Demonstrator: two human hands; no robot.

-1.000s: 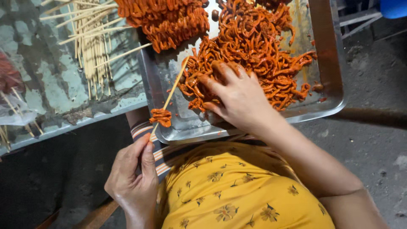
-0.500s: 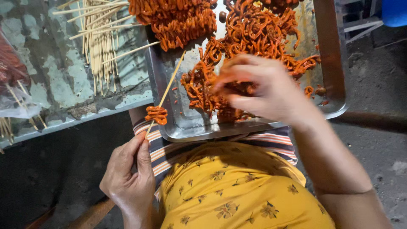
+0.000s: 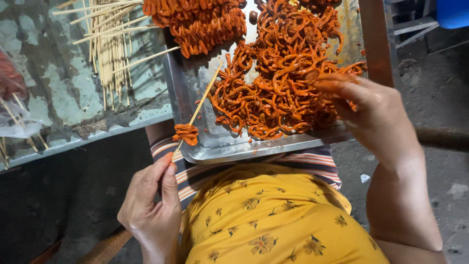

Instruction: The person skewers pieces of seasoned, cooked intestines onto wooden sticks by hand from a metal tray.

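A clear plastic bag (crumpled, holding sticks) lies at the left edge.

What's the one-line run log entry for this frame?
left hand: holds skewer with one piece threaded | right hand: pinching orange strip over strip pile | tray: on lap | spare skewers: on table

Even, soft light falls from above on the metal tray, which throws back dull glare — no hard shadows. The ground at lower left sinks into dimness. The right hand is smeared by motion blur; edges bend slightly outward.
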